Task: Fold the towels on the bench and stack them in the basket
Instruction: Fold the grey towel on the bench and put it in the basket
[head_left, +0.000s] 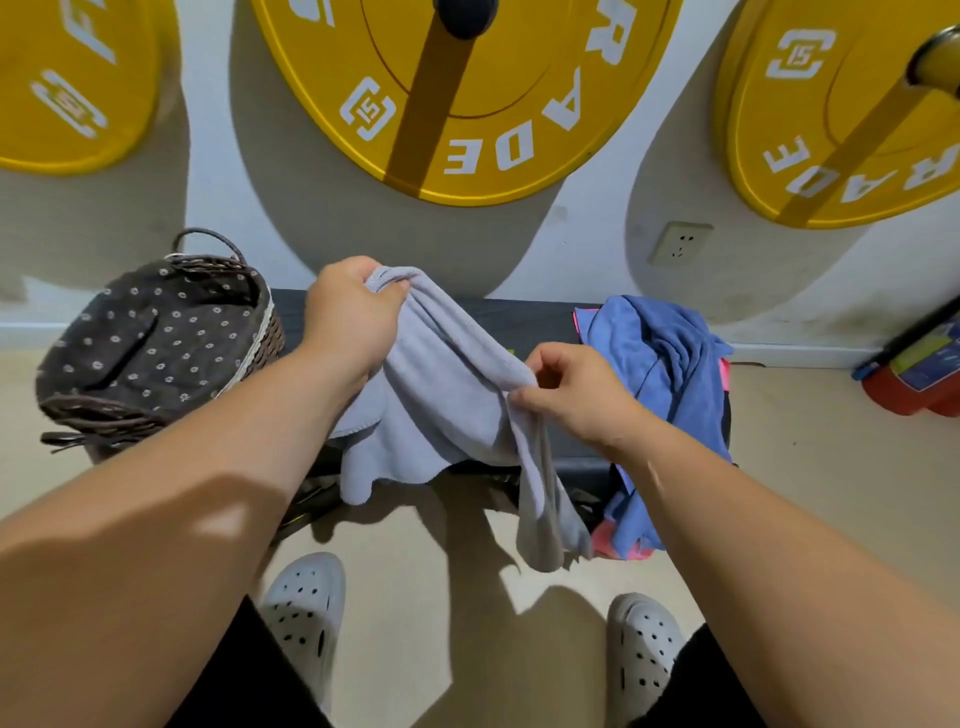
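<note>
A pale grey towel (447, 395) hangs bunched between my two hands over the black bench (524, 317). My left hand (353, 317) grips one bunched end up near the bench's back edge. Lower and nearer to me, my right hand (566, 387) pinches another edge, and a tail of the towel droops past the bench front toward the floor. A blue towel (660, 358) lies crumpled on the bench's right end, over a pink one (623, 545) that peeks out below. The wicker basket (260, 332), lined with dark flowered cloth, stands at the bench's left end and holds no towels.
Large yellow weight plates (467, 104) hang on the wall behind the bench, near a wall socket (680, 243). A red object (914, 374) sits on the floor at the far right. My feet in white clogs (306, 603) stand on the beige floor before the bench.
</note>
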